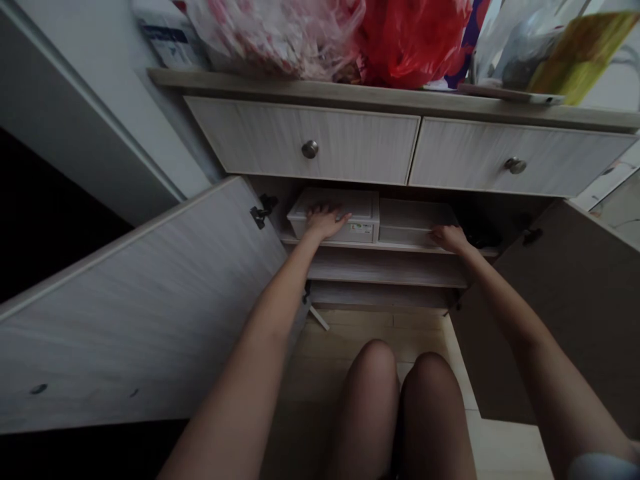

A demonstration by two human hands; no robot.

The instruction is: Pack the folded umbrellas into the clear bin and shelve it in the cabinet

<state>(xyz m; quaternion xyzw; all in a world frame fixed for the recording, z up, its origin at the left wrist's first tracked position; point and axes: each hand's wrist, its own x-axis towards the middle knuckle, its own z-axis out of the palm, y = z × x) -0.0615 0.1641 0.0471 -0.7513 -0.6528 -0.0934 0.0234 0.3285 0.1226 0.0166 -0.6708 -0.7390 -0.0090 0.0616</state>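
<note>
A pale wooden cabinet stands in front of me with both lower doors swung open. On its upper shelf (390,245) sit two white plastic boxes side by side. My left hand (326,219) lies flat with fingers spread on the lid and front of the left box (365,212). My right hand (449,237) rests on the lower front edge of the right box (407,223), fingers curled against it; how firmly it grips is hard to make out in the dim light.
The left door (145,300) and right door (575,300) flank my arms. Two shut drawers with round knobs (310,149) (515,165) sit above. Plastic bags, one red (410,40), crowd the cabinet top. My knees (400,393) are over a tiled floor.
</note>
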